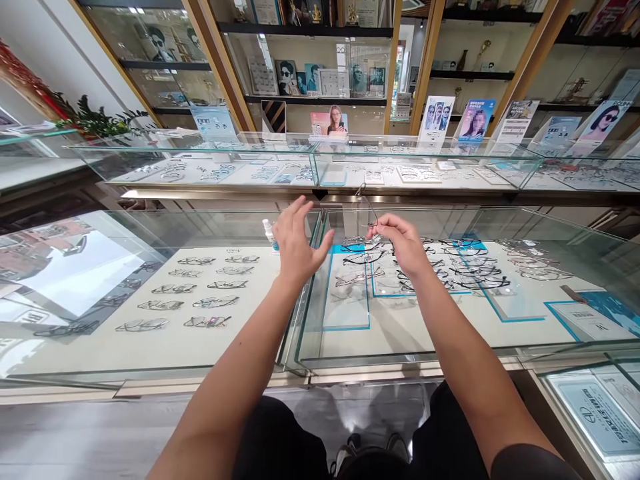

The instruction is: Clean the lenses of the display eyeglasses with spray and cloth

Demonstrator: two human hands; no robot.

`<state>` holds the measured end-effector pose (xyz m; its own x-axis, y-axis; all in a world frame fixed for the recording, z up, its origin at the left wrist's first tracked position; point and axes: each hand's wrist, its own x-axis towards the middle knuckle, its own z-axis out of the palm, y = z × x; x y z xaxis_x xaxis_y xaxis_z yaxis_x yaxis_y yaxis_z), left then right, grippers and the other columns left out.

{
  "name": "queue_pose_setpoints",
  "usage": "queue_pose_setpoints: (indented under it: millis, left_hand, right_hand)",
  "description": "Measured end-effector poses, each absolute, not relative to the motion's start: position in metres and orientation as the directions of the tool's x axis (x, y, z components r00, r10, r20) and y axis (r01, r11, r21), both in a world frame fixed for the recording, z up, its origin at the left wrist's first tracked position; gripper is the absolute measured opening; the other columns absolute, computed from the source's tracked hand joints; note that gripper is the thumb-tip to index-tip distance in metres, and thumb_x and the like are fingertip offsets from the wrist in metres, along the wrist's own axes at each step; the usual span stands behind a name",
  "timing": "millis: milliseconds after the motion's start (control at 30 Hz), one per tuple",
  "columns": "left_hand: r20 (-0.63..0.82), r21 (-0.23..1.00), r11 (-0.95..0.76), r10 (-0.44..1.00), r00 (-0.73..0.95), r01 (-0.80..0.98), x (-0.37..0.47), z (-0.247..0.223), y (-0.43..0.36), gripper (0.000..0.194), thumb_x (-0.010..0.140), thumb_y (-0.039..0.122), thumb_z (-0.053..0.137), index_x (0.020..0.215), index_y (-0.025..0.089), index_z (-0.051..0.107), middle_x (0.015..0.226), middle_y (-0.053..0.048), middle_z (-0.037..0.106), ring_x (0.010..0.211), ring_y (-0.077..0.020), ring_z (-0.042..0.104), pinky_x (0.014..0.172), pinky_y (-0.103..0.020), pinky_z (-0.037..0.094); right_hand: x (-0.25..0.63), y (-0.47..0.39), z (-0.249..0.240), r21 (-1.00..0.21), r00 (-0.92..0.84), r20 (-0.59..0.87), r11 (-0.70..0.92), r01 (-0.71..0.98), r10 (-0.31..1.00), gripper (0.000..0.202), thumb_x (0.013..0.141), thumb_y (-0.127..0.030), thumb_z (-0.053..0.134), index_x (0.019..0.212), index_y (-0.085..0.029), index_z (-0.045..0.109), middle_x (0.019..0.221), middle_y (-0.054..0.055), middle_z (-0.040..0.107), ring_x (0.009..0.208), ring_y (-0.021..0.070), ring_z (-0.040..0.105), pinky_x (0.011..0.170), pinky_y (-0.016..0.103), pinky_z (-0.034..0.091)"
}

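Observation:
My right hand (403,240) pinches a thin-framed pair of glasses (363,212) between thumb and fingers, holding it up over the glass counter. The lenses are clear and the frame stands roughly on end. To the left, my left hand (298,241) is raised with its fingers spread and nothing in it, apart from the glasses. Just behind it stands a small white spray bottle (269,232), partly covered by the hand. Beneath my right hand, rows of dark-framed glasses (419,272) lie inside the display case.
The glass display counter (305,307) runs across in front of me, with more glasses (175,289) laid out on the left. A second glass case (315,160) stands behind it, topped by advertising cards (437,120). Shelves (307,28) line the back wall.

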<state>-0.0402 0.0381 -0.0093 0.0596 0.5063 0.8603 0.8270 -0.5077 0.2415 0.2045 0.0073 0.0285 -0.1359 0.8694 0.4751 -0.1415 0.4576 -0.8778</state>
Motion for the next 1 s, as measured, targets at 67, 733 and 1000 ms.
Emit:
queue_pose_setpoints:
  millis: [67, 733, 1000]
  left_hand:
    - [0.913, 0.162, -0.605, 0.391, 0.113, 0.78, -0.034, -0.006, 0.031, 0.081, 0.09, 0.058, 0.07, 0.158, 0.023, 0.045, 0.163, -0.02, 0.053, 0.151, -0.039, 0.051, 0.123, -0.057, 0.035]
    - [0.917, 0.371, -0.687, 0.377, -0.131, 0.624, -0.023, -0.007, 0.02, 0.062, 0.088, 0.051, 0.08, 0.139, 0.023, 0.06, 0.127, -0.013, 0.073, 0.112, -0.0292, 0.071, 0.094, -0.045, 0.055]
    - [0.859, 0.508, -0.623, 0.42, -0.293, 0.595, -0.023, -0.006, 0.023, 0.058, 0.09, 0.052, 0.08, 0.135, 0.02, 0.061, 0.123, -0.012, 0.074, 0.112, -0.0254, 0.071, 0.093, -0.041, 0.054]
  right_hand:
    - [0.204, 0.005, 0.03, -0.894, -0.22, 0.447, 0.428, -0.131, 0.867, 0.017, 0.09, -0.035, 0.068, 0.077, -0.025, 0.068, 0.08, 0.0, 0.072, 0.087, 0.0207, 0.068, 0.093, 0.039, 0.053]
    - [0.2, -0.004, 0.025, -0.77, -0.092, 0.605, 0.611, 0.186, 0.791, 0.032, 0.09, -0.043, 0.075, 0.117, -0.028, 0.065, 0.125, 0.005, 0.073, 0.118, 0.025, 0.066, 0.106, 0.044, 0.047]
    - [0.171, -0.014, 0.004, -0.681, 0.113, 0.675, 0.558, 0.474, 0.729, 0.049, 0.088, -0.047, 0.081, 0.127, -0.027, 0.06, 0.127, 0.01, 0.07, 0.116, 0.0288, 0.065, 0.1, 0.048, 0.051]
